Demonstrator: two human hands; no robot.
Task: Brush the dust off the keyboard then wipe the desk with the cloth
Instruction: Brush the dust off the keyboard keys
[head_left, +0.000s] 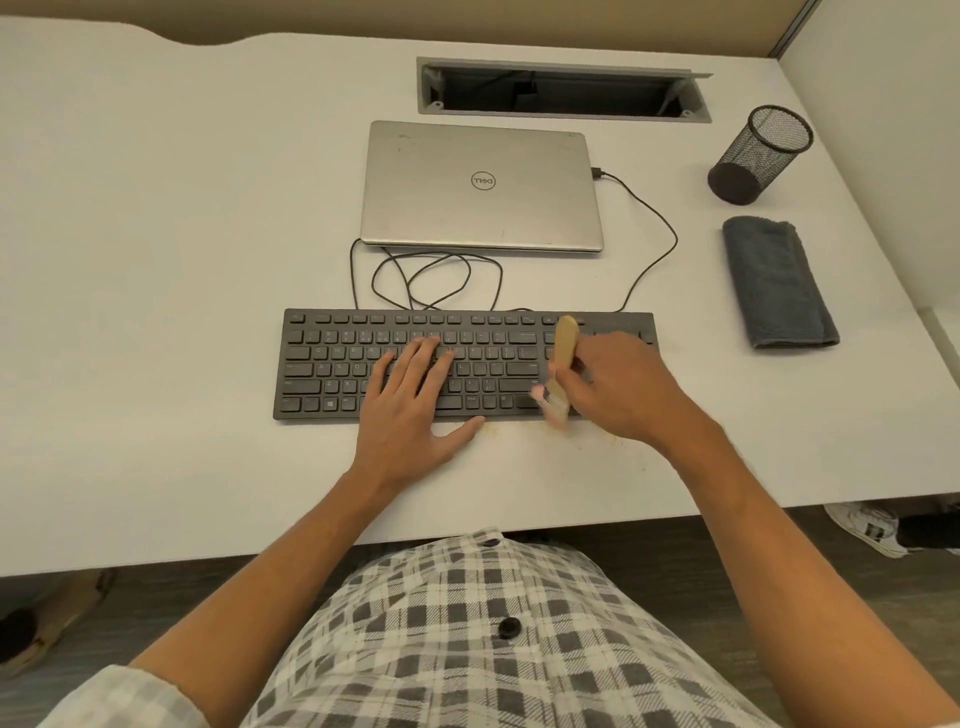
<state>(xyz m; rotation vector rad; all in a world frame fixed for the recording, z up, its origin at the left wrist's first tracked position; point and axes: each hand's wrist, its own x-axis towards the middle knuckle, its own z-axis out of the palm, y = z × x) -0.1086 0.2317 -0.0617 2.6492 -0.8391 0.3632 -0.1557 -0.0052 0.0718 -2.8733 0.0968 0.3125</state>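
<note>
The keyboard (462, 364) is pressed flat by the relaxed left hand (415, 410) while a brush (563, 358) is gripped by the right hand (618, 384) at its right end, with the cloth (779, 283) folded at two o'clock, below a mesh cup (758, 153), and a closed laptop (483, 187) with looped cable (441, 280) at twelve.

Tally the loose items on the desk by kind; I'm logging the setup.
Keyboard: 1
Laptop: 1
Brush: 1
Cloth: 1
Pen cup: 1
Total: 5
</note>
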